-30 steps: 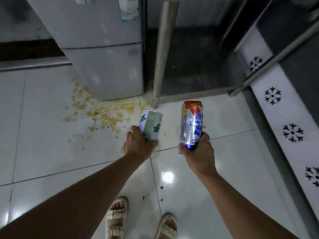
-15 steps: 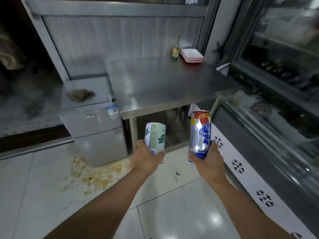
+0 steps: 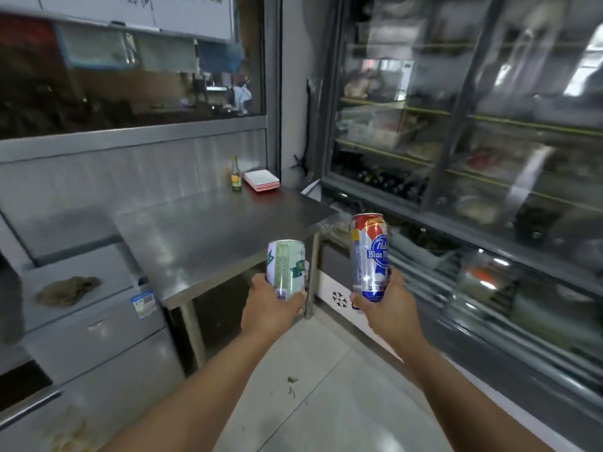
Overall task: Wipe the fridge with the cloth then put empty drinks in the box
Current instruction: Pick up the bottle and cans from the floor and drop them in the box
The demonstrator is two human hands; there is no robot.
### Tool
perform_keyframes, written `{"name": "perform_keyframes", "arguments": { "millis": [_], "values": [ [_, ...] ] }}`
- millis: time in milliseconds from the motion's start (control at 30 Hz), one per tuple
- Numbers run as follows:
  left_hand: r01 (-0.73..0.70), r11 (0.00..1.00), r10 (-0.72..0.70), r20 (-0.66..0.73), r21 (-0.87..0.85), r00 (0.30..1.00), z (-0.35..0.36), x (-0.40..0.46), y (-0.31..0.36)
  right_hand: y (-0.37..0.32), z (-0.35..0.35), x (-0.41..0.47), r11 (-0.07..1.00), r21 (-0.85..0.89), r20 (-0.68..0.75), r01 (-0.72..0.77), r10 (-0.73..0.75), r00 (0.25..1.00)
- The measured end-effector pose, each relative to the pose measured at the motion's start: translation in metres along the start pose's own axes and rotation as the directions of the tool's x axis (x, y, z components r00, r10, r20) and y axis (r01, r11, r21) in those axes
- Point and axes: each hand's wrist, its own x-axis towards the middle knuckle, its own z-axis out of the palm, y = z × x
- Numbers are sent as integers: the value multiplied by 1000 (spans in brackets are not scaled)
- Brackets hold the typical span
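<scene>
Two Cans Held Upright, One Per Hand

Left hand (image 3: 272, 313) grips the green-and-white can (image 3: 286, 270) by its lower body; its print is too blurred to read. Right hand (image 3: 388, 309) grips the taller can (image 3: 370, 256), labelled "Pabst Blue Ri…", remainder hidden round the curve. Both long axes stand near vertical, tops up. A brown cloth (image 3: 67, 290) lies on the small fridge (image 3: 98, 331), left of the steel table (image 3: 212, 236).

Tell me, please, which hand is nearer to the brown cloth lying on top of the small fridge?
The left. The left hand, gripping the green can, is closer to the cloth; the right hand, holding the blue can, is farther right.
</scene>
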Motion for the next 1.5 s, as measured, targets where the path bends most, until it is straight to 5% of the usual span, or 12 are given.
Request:
{"name": "perform_keyframes", "arguments": {
  "millis": [433,900,1500],
  "values": [
    [-246,964,266,399,-101,878,49,-131,53,15,-146,-163,977,-16,-384,-211,189,904],
    [-409,860,493,707,-306,507,181,-427,144,107,-384,-391,922,27,-752,-387,274,599],
    [-425,786,534,839,-448,103,348,-793,217,231,-652,-661,788,142,-923,-599,324,207]
  ]
}}
